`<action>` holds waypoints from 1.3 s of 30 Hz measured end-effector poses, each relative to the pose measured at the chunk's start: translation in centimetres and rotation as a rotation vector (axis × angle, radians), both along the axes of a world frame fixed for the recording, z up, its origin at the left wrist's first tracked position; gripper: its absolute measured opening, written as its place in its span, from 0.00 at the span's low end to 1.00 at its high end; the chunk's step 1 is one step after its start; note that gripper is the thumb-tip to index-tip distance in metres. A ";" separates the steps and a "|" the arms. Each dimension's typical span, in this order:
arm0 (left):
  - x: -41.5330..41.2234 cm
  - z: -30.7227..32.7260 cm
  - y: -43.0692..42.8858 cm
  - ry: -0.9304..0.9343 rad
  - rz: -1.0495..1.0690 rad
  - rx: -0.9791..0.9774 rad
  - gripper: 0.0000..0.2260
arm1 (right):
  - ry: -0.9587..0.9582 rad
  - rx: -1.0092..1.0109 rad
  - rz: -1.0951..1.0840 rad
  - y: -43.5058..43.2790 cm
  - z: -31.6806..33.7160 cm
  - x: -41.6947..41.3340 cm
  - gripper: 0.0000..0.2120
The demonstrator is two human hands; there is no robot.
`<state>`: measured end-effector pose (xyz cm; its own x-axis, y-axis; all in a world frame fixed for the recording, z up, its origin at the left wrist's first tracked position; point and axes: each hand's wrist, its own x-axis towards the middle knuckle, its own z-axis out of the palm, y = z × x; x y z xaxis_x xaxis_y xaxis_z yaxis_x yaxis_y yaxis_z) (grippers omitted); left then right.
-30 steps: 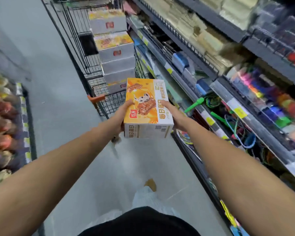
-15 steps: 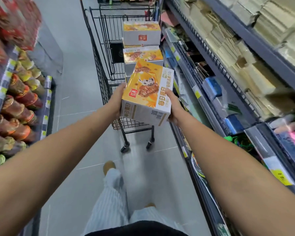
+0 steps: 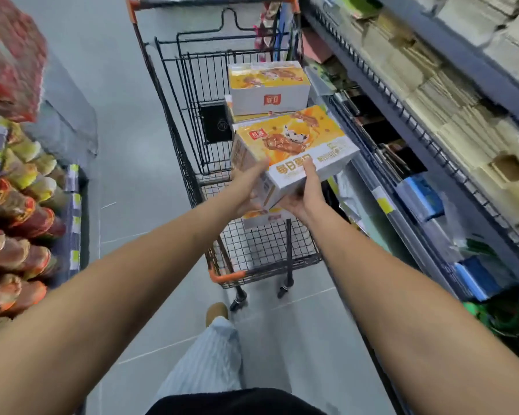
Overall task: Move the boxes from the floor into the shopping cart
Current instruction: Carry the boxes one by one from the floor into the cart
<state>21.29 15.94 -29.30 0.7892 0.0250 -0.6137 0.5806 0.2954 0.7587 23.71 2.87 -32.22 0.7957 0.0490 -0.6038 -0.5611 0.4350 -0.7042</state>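
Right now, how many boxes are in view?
4: held box in left hand and right hand; top box in the cart; second box under it; low box beneath the hands. Others may be hidden.

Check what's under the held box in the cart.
Below the held box, a second box peeks out low in the cart; a stack stands behind. Anything else beneath is covered.

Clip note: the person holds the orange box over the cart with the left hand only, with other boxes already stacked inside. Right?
Not only the left: the head view shows the left hand and right hand both gripping the orange box over the cart, other boxes already stacked inside.
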 end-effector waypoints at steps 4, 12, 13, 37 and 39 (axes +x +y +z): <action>5.6 -1.7 3.5 0.011 -0.055 0.063 0.29 | 0.063 0.014 -0.097 3.3 -1.3 4.3 0.27; 13.6 -3.7 7.3 0.009 -0.094 0.028 0.20 | 0.153 -0.100 -0.121 6.9 -3.1 11.7 0.36; 14.4 -3.8 7.4 0.005 -0.092 0.008 0.18 | 0.147 -0.106 -0.134 7.1 -2.6 12.4 0.34; 6.8 0.9 -0.5 -0.056 -0.423 0.245 0.15 | -0.044 -0.136 -0.224 -3.7 2.6 -1.2 0.16; 3.5 1.4 -3.6 -0.046 -0.558 0.219 0.14 | -0.050 -0.172 -0.273 -5.9 3.3 -5.7 0.14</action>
<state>24.79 12.38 -27.89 0.7451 -0.2785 -0.6060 0.5682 -0.2109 0.7954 18.01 -3.07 -28.94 0.7944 -0.2696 -0.5443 -0.4026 0.4373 -0.8042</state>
